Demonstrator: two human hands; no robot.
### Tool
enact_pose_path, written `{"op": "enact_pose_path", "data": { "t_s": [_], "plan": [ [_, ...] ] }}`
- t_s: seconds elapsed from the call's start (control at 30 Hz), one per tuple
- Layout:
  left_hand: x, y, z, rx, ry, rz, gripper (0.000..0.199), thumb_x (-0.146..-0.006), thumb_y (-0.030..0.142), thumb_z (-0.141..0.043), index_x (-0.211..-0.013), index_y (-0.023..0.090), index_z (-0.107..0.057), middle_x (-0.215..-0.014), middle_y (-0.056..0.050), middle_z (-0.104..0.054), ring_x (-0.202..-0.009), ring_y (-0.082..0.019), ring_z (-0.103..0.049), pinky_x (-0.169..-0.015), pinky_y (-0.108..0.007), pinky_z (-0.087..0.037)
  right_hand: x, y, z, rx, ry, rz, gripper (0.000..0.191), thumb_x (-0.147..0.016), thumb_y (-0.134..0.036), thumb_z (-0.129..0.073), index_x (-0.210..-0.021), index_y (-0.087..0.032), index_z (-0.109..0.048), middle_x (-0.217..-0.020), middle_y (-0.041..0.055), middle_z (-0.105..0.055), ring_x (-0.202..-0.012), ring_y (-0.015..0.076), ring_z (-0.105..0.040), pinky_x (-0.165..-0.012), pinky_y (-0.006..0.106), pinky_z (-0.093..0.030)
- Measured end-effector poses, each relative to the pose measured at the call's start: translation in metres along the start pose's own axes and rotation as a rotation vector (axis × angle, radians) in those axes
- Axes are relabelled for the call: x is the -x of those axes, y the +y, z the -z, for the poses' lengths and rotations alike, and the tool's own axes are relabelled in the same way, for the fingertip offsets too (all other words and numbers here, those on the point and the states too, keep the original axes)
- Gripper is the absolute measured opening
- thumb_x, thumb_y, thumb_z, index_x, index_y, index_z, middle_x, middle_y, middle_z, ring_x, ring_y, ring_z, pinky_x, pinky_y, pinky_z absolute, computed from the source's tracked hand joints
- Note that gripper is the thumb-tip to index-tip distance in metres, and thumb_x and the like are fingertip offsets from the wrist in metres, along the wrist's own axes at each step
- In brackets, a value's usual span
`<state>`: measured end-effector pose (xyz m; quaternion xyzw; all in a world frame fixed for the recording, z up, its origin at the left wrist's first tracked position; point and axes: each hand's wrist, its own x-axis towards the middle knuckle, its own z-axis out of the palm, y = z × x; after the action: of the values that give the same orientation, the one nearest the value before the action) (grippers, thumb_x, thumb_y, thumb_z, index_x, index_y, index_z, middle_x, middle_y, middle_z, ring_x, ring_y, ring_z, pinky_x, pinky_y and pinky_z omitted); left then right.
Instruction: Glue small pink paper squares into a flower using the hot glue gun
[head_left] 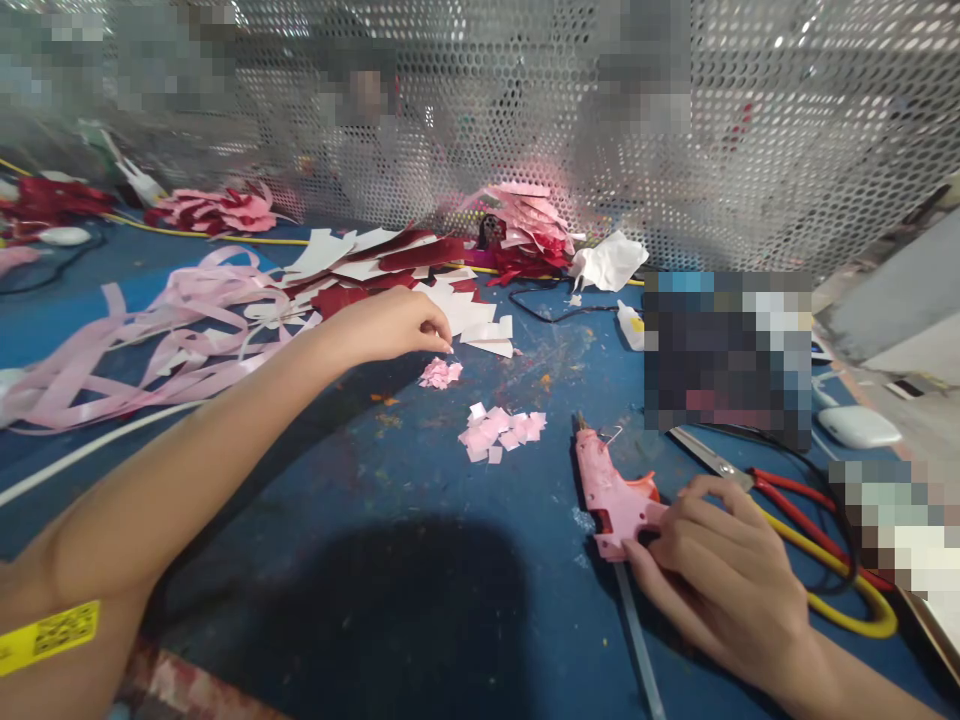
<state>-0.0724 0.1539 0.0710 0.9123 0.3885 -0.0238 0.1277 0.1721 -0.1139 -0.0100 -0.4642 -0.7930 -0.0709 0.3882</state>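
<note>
My left hand [401,325] hovers just above a small heap of crumpled pink pieces [440,374], fingertips pinched together. Whatever may be between those fingertips is too small to make out. Nearer to me lies a scatter of flat pink paper squares [499,432]. On the right, my right hand [727,580] is closed around the handle end of a pink hot glue gun [609,485] with an orange trigger. The gun lies on its side, nozzle pointing away from me, and a clear glue stick [637,640] sticks out of its back.
Pink ribbon [161,320] lies tangled at left. White and dark red strips [382,258] are piled behind my left hand. Red-handled scissors [750,478] and a yellow loop lie beside my right hand. A white bottle [631,326] stands farther back, before a perforated metal screen [480,120].
</note>
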Motion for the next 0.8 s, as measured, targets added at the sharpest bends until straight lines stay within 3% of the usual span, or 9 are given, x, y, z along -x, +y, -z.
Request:
{"op": "enact_pose_path", "data": {
  "t_s": [0.1, 0.23, 0.4, 0.53, 0.7, 0.8],
  "plan": [
    [-0.004, -0.006, -0.003, -0.024, -0.024, 0.035, 0.026, -0.076, 0.032, -0.06, -0.093, 0.017, -0.073, -0.091, -0.006, -0.072, -0.081, -0.018, -0.063, -0.072, -0.026, -0.04, -0.001, 0.0, 0.0, 0.006, -0.007, -0.001, 0.026, -0.077, -0.007, -0.065, -0.06, -0.018, -0.049, -0.052, -0.0043, -0.053, -0.054, 0.0094, -0.048, -0.068, 0.033, -0.041],
    [-0.011, -0.014, -0.012, -0.055, 0.019, -0.044, 0.034, -0.086, 0.025, -0.044, -0.105, 0.012, -0.069, -0.113, -0.012, -0.067, -0.103, -0.021, -0.06, -0.088, -0.028, -0.04, -0.002, 0.001, 0.0, 0.017, -0.006, 0.008, 0.026, -0.078, -0.008, -0.064, -0.06, -0.018, -0.049, -0.052, -0.0046, -0.052, -0.054, 0.0097, -0.048, -0.067, 0.033, -0.042],
    [-0.013, -0.017, -0.016, -0.011, -0.104, -0.073, 0.039, -0.079, 0.01, -0.038, -0.101, 0.014, -0.069, -0.105, -0.01, -0.07, -0.093, -0.018, -0.062, -0.082, -0.026, -0.043, -0.001, 0.001, 0.0, 0.028, -0.01, 0.007, 0.026, -0.078, -0.009, -0.064, -0.06, -0.019, -0.049, -0.053, -0.0048, -0.053, -0.054, 0.0095, -0.048, -0.068, 0.033, -0.043],
    [-0.01, -0.012, -0.014, 0.099, -0.235, -0.054, 0.035, -0.08, 0.01, -0.038, -0.097, 0.012, -0.068, -0.102, -0.009, -0.07, -0.09, -0.016, -0.063, -0.079, -0.023, -0.043, -0.001, 0.001, 0.0, 0.024, -0.013, 0.013, 0.027, -0.078, -0.008, -0.065, -0.06, -0.019, -0.048, -0.053, -0.0046, -0.051, -0.054, 0.0094, -0.047, -0.067, 0.032, -0.042],
    [-0.008, -0.013, -0.015, 0.009, -0.167, -0.1, 0.033, -0.086, 0.015, -0.038, -0.104, 0.012, -0.065, -0.112, -0.011, -0.065, -0.103, -0.018, -0.058, -0.088, -0.026, -0.04, -0.001, 0.002, 0.0, 0.022, -0.021, 0.023, 0.027, -0.077, -0.007, -0.065, -0.059, -0.018, -0.047, -0.053, -0.0038, -0.05, -0.055, 0.0098, -0.045, -0.065, 0.033, -0.042],
    [-0.009, -0.013, -0.013, 0.021, -0.172, -0.141, 0.029, -0.086, 0.019, -0.041, -0.1, 0.014, -0.066, -0.108, -0.01, -0.066, -0.1, -0.018, -0.059, -0.087, -0.028, -0.041, -0.001, 0.002, -0.001, 0.03, -0.018, 0.026, 0.027, -0.077, -0.008, -0.065, -0.06, -0.019, -0.047, -0.053, -0.0043, -0.05, -0.054, 0.0098, -0.045, -0.065, 0.032, -0.042]
  ]
}}
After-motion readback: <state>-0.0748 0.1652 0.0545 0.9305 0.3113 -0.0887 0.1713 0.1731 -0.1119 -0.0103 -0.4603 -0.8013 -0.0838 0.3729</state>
